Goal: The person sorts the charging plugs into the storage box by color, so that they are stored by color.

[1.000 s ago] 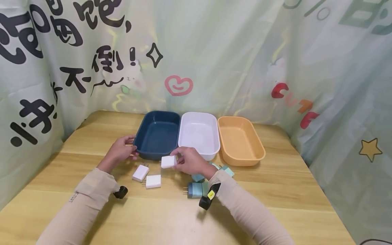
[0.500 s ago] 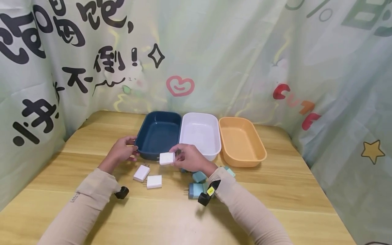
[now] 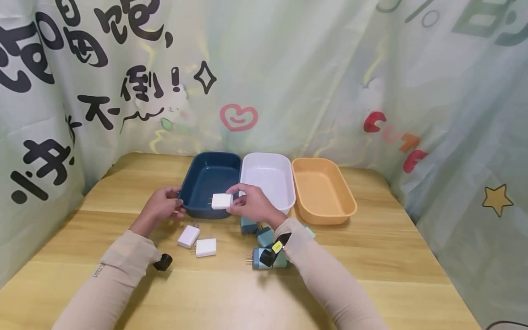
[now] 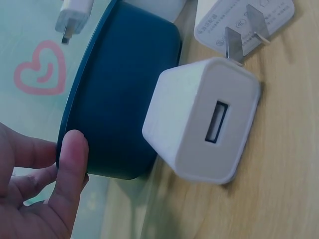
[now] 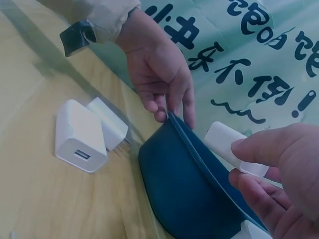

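Note:
My right hand (image 3: 253, 202) pinches a white USB charger (image 3: 222, 201) between thumb and fingers, over the near edge of a dark blue tray (image 3: 191, 176). Its prongs point left in the head view. At the tray's near left corner, my left hand (image 3: 162, 205) grips the rim; the left wrist view shows the thumb (image 4: 74, 154) on the outer wall. Two more white chargers, one with its USB port towards the camera (image 4: 212, 124), lie on the table in front of the tray. In the right wrist view the held charger (image 5: 232, 144) hangs beside the rim.
A white tray (image 3: 268, 172) and an orange tray (image 3: 326, 219) stand in a row to the right of the blue one. Several blue-green chargers (image 3: 265, 237) lie beneath my right forearm, partly hidden. A printed curtain (image 3: 305, 91) hangs behind the wooden table (image 3: 198, 298).
My right hand has risen and moved forward with the white charger, from in front of the blue tray to over its near edge. My left hand stays at the tray's corner.

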### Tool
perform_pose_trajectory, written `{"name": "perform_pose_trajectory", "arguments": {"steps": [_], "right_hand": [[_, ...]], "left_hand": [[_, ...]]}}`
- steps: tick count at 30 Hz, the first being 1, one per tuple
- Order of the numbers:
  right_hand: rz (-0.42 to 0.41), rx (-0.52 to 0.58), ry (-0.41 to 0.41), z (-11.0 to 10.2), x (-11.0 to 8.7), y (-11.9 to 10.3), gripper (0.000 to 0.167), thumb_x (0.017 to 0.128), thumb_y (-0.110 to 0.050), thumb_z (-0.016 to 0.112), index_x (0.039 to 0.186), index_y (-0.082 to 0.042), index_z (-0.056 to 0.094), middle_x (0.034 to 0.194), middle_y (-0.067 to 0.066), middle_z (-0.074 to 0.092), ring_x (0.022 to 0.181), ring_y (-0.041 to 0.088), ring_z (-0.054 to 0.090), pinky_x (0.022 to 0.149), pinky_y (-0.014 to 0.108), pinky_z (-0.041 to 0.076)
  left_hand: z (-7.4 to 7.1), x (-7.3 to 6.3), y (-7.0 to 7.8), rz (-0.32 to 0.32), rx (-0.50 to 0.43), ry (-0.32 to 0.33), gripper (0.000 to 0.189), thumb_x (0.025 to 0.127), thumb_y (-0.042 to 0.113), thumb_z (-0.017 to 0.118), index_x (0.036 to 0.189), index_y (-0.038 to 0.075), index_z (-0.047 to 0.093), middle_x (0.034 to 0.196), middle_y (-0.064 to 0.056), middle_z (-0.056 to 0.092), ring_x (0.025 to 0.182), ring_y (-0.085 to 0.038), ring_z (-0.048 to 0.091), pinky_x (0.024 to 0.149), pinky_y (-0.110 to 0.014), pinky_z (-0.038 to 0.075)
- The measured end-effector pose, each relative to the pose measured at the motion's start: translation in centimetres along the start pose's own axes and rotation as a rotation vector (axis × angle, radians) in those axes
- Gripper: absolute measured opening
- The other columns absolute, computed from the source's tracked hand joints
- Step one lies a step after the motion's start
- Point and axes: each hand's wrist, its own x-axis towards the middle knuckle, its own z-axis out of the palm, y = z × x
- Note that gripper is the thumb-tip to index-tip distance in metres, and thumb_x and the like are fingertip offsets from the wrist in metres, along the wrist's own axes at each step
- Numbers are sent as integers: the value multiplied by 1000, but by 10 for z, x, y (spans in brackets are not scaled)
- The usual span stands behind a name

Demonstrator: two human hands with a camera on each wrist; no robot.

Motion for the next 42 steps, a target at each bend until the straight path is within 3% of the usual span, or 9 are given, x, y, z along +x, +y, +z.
{"name": "perform_pose_trajectory", "arguments": {"steps": [7, 14, 23, 30, 42], "right_hand": [[44, 3, 54, -1, 14, 6, 39, 78, -4, 80, 113, -4, 62, 89, 9, 67, 73, 14, 65, 63, 24, 54], [101, -13, 44, -5, 26, 10, 39, 79, -7, 80, 114, -5, 61, 94, 10, 66, 75, 16, 64, 67, 25, 54], [88, -57, 73, -8, 40, 12, 37, 80, -6, 79, 112, -4, 61, 97, 11, 66, 78, 17, 65, 70, 25, 55], [98, -41, 68, 1, 47, 14, 38, 79, -8, 80, 113, -4, 62, 97, 10, 66, 77, 14, 66, 68, 23, 55], [68, -45, 113, 1, 66, 17, 37, 79, -8, 80, 111, -2, 62, 104, 11, 64, 79, 14, 68, 70, 22, 55]], "left_hand": [[2, 3, 2, -18, -15, 24, 58, 94, -8, 43, 149, -7, 25, 141, -32, 37, 79, -20, 62, 71, -32, 58], [3, 4, 0, -24, -8, 34, 57, 94, -9, 44, 148, -8, 26, 139, -33, 38, 77, -20, 63, 69, -30, 58], [5, 5, -1, -18, -17, 39, 56, 95, -7, 44, 148, -8, 27, 138, -33, 38, 78, -21, 63, 70, -30, 58], [4, 1, -5, -55, 7, 38, 56, 95, -6, 44, 149, -6, 27, 138, -32, 38, 80, -22, 63, 71, -30, 58], [1, 2, 1, -30, 24, 35, 57, 95, -5, 44, 149, -7, 27, 138, -33, 40, 79, -21, 63, 73, -32, 58]]}}
